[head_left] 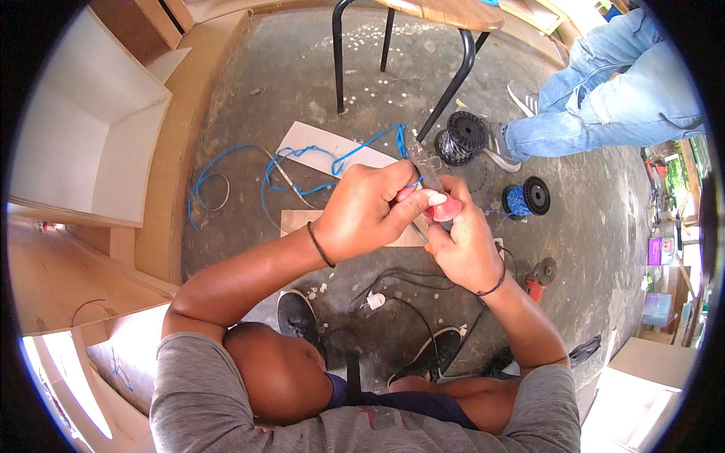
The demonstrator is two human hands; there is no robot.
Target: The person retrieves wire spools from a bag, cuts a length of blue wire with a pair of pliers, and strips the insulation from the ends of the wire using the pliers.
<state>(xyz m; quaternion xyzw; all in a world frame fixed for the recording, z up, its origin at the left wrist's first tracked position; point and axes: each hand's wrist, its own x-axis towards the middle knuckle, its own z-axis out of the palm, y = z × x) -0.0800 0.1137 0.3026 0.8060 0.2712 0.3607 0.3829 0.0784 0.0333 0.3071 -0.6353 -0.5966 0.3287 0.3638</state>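
My left hand (368,208) is closed in a pinch on a blue cord (362,146), whose loose length trails across the floor to the left. Against it, my right hand (462,240) is closed around a grey, blade-like tool (430,175) with a reddish part (447,209) by the thumbs. The tool's exact kind is hidden by my fingers. Both hands meet above a white board (310,137) and a light wooden piece (297,220) on the floor.
Beyond my hands stand a black-and-white spool (461,137), a blue cord spool (526,198) and a black-legged stool (434,9). A red angle grinder (539,278) lies right, near black cables (400,273). Another person's jeans-clad legs (604,106) are at upper right; cabinets (98,113) line the left.
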